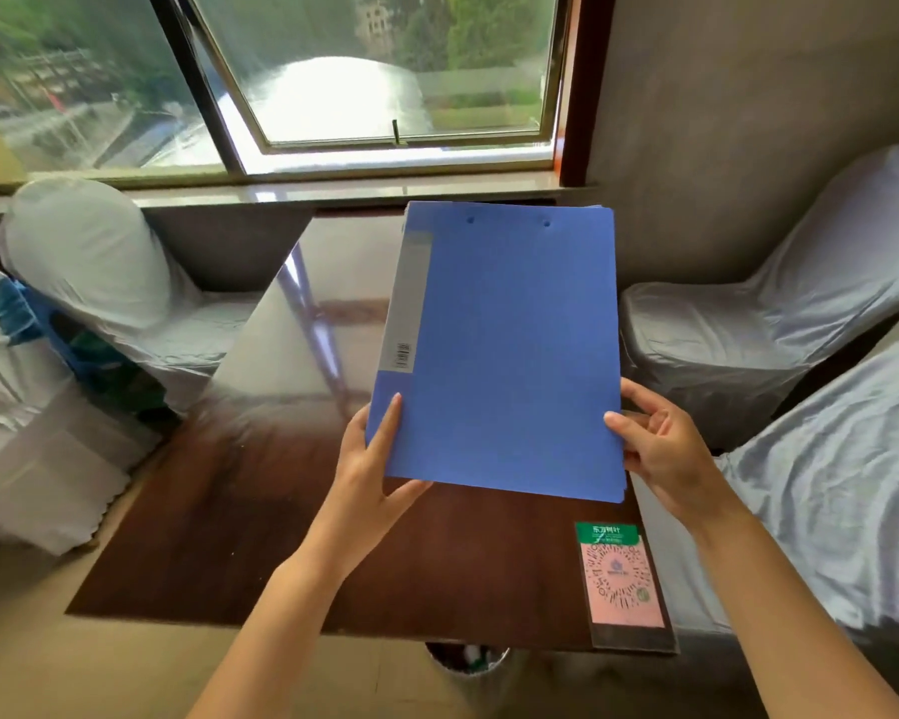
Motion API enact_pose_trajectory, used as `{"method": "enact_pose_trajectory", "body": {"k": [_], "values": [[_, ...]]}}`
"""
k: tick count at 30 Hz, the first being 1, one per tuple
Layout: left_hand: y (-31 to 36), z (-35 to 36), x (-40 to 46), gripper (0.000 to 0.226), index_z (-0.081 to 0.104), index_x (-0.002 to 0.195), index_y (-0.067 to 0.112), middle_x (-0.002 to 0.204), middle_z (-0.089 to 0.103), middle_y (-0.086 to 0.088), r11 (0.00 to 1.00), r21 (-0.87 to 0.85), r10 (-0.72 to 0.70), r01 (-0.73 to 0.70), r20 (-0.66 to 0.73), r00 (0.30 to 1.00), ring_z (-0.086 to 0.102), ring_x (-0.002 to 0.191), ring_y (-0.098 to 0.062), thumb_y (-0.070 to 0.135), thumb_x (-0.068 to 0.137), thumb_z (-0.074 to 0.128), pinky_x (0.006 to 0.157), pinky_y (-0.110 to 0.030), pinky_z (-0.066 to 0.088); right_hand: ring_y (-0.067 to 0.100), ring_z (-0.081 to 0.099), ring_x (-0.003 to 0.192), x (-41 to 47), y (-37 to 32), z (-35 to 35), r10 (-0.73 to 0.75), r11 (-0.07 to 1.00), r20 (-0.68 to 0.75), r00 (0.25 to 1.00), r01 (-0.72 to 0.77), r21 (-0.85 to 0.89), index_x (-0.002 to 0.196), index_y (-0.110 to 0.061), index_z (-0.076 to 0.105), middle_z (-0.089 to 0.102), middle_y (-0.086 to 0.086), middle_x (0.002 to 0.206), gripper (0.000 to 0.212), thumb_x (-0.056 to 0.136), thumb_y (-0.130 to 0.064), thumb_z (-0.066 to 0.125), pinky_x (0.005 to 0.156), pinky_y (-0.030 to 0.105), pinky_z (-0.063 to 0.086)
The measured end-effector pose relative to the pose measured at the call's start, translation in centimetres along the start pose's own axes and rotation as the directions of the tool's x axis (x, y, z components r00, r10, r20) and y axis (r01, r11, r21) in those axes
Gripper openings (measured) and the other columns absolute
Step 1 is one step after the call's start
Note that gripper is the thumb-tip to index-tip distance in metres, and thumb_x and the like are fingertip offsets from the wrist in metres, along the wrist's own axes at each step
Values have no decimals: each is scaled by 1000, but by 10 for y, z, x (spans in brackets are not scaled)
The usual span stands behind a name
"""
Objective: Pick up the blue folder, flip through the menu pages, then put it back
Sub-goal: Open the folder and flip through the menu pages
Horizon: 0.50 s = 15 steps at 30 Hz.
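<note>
Blue folder (504, 355) is being held up over the dark wooden counter (260, 511), closed, cover facing the camera, its far end tilting away toward the window (375, 80). Left hand (372, 469) is gripping the near left corner by the spine: fingers (388, 422) lying along the front cover, thumb coming up under the bottom edge, so the hand is clamped on the folder. Right hand (665, 448) is pinching the near right edge, thumb on the cover and the other fingers curling behind where the loose page edges are showing. Grey spine label with a barcode (403, 354) is running down the left side; two rivet dots are sitting near the top edge. Judging progress: the pickup looks done, since the folder is clear of the counter and carried by both hands. No menu page is showing, cover is shut, so the frame alone cannot say whether flipping is about to begin or has finished; the right hand's hold on the opening edge is suiting either. Putting it back is still left. Bare counter below is offering room; a pink QR card (623, 578) is lying at the near right corner, well apart from the hands. Cloth-covered chairs (738, 345) are standing on both sides.
</note>
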<state>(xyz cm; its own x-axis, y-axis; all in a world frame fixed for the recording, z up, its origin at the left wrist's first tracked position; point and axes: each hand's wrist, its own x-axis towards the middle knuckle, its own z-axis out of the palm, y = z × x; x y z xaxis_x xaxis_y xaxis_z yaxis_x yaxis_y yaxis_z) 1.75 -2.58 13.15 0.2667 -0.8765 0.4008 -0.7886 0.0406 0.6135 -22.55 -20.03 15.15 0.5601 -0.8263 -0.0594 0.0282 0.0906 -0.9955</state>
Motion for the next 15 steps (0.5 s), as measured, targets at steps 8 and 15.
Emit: {"method": "enact_pose_trajectory", "body": {"k": [8, 15], "values": [[13, -2, 0, 70, 8, 146, 22, 144, 29, 5, 984, -150, -106, 99, -36, 994, 24, 131, 5, 42, 88, 42, 108, -15, 21, 19, 62, 110, -8, -20, 5, -65, 994, 118, 991, 54, 96, 132, -30, 44, 62, -2, 123, 56, 80, -47, 57, 68, 28, 58], [28, 4, 1, 82, 39, 137, 23, 134, 53, 1, 585, -759, -414, 286, 24, 910, 50, 123, -13, 70, 71, 54, 95, -30, 47, 25, 68, 96, -12, -20, -10, -65, 992, 49, 997, 59, 114, 131, -22, 44, 63, 13, 119, 58, 75, -24, 61, 69, 36, 59]]}}
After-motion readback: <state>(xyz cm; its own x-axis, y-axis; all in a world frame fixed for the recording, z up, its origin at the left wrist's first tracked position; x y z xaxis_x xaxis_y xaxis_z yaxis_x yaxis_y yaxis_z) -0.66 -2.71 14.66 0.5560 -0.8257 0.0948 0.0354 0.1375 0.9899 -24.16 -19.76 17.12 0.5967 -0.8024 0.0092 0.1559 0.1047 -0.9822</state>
